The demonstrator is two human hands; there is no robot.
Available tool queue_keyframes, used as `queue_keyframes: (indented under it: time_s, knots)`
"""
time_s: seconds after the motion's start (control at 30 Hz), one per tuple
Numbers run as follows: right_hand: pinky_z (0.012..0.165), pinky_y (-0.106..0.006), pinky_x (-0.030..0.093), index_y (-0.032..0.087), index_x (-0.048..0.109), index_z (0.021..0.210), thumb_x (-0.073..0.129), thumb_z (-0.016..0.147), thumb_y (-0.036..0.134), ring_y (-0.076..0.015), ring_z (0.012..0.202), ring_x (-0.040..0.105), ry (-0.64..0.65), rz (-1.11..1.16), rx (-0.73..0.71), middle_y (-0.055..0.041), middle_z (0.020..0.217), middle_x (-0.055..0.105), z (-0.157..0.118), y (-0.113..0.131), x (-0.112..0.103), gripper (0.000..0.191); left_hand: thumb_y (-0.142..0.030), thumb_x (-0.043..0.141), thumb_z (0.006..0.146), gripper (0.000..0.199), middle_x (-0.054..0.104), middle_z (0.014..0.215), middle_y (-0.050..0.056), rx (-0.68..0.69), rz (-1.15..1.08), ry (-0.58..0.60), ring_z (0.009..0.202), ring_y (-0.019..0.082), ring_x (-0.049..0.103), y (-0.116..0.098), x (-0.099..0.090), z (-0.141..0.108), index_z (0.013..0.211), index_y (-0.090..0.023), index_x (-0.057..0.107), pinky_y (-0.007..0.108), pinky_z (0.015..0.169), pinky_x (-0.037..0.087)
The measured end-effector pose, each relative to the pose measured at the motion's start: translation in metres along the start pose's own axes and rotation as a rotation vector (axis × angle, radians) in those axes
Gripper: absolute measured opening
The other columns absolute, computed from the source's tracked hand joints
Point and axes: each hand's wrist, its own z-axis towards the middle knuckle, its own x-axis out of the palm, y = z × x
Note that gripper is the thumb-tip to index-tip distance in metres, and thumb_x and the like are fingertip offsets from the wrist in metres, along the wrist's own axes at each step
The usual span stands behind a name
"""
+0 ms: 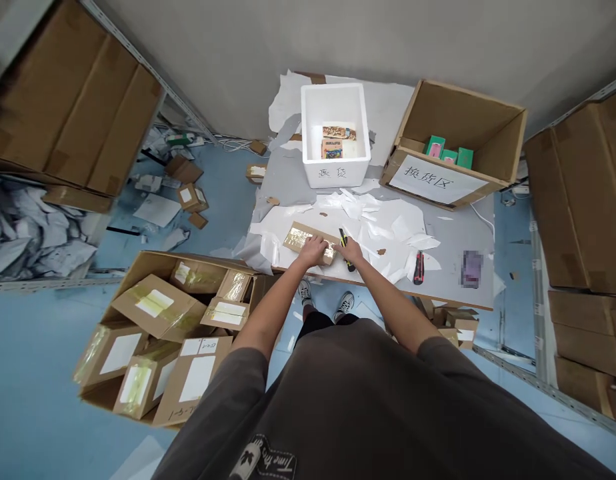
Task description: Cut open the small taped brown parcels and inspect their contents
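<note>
A small cardboard box [297, 235] covered with clear tape lies near the table's front edge. My left hand [313, 249] rests over its top and grips it, fingers bent around the near side. In my right hand [350, 249], closed at the right end of the box, is a yellow and black utility knife [344, 239]. Its blade end is too small to make out. A second utility knife, red and black [419, 268], lies on the table to the right. Scraps of white paper [355, 207] are strewn just beyond the box.
Behind stand a white foam box [333, 175] with small packets and an open carton [438, 180] holding green boxes. A blurred purple object [471, 269] lies at the table's [451, 230] right. At left, a large carton [143, 263] holds several taped parcels; shelves flank both sides.
</note>
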Motion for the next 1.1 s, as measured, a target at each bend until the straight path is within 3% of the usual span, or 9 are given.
queue_keyframes:
  time_s: [0.1,0.23,0.37,0.47,0.6,0.9,1.0,1.1]
  knots:
    - [0.085,-0.029,0.055,0.02,0.06,0.124,0.075,0.1,0.059,-0.0268,0.115,0.077,-0.089,-0.095,-0.013,-0.0156,0.128,0.077,0.02,0.022,0.006,0.049,-0.029,0.088,0.082,0.059,0.057,0.152,0.016,-0.065,-0.031,-0.085,0.145,0.037,0.05,0.004,0.002,-0.003,0.137,-0.024,0.066,0.048,0.118,0.044]
    - [0.091,-0.032,0.055,0.018,0.058,0.131,0.07,0.103,0.061,-0.0296,0.124,0.073,-0.132,-0.084,0.004,-0.0187,0.134,0.075,0.042,0.044,0.006,0.052,-0.021,0.081,0.085,0.062,0.049,0.169,0.014,-0.143,-0.071,-0.148,0.158,0.033,0.044,0.013,-0.006,0.009,0.144,-0.023,0.062,0.047,0.13,0.036]
    - [0.085,-0.027,0.055,0.02,0.06,0.124,0.053,0.113,0.059,-0.0245,0.106,0.078,-0.098,-0.021,-0.07,-0.0142,0.123,0.079,0.05,0.043,-0.003,0.041,-0.019,0.08,0.083,0.075,0.051,0.17,0.018,-0.183,-0.083,-0.093,0.163,0.033,0.04,0.02,-0.013,0.023,0.154,-0.017,0.055,0.045,0.135,0.029]
    - [0.077,-0.024,0.054,0.023,0.061,0.114,0.033,0.119,0.054,-0.0182,0.075,0.075,0.029,0.024,-0.217,-0.0037,0.094,0.08,0.043,0.026,-0.011,0.042,-0.024,0.08,0.082,0.09,0.062,0.158,0.023,-0.199,-0.071,-0.081,0.161,0.034,0.044,0.023,-0.013,0.027,0.163,-0.011,0.044,0.042,0.132,0.031]
    - [0.075,-0.024,0.052,0.022,0.063,0.102,0.032,0.12,0.047,-0.0154,0.055,0.065,0.193,-0.066,-0.298,0.0014,0.076,0.074,0.033,0.005,-0.017,0.043,-0.028,0.08,0.08,0.095,0.067,0.15,0.022,-0.195,-0.05,-0.079,0.157,0.035,0.049,0.025,-0.01,0.028,0.165,-0.011,0.04,0.043,0.128,0.033]
    - [0.073,-0.026,0.052,0.019,0.066,0.101,0.039,0.119,0.046,-0.0165,0.054,0.064,0.32,-0.159,-0.289,-0.0018,0.076,0.074,0.035,0.013,-0.022,0.042,-0.027,0.082,0.083,0.081,0.067,0.147,0.024,-0.19,-0.043,-0.091,0.144,0.038,0.059,0.027,-0.012,0.031,0.155,-0.011,0.049,0.045,0.122,0.035]
    - [0.073,-0.027,0.053,0.02,0.067,0.098,0.041,0.119,0.045,-0.0179,0.057,0.066,0.356,-0.161,-0.288,-0.0022,0.075,0.075,0.035,0.013,-0.022,0.042,-0.026,0.08,0.085,0.074,0.069,0.145,0.023,-0.184,-0.041,-0.085,0.147,0.035,0.057,0.025,-0.015,0.03,0.152,-0.012,0.052,0.044,0.123,0.034]
    - [0.077,-0.027,0.053,0.02,0.066,0.094,0.041,0.119,0.042,-0.0186,0.063,0.068,0.344,-0.149,-0.318,-0.0028,0.075,0.075,0.03,0.012,-0.011,0.042,-0.027,0.083,0.085,0.08,0.066,0.15,0.023,-0.18,-0.047,-0.062,0.151,0.035,0.054,0.023,-0.018,0.028,0.155,-0.013,0.049,0.044,0.124,0.035]
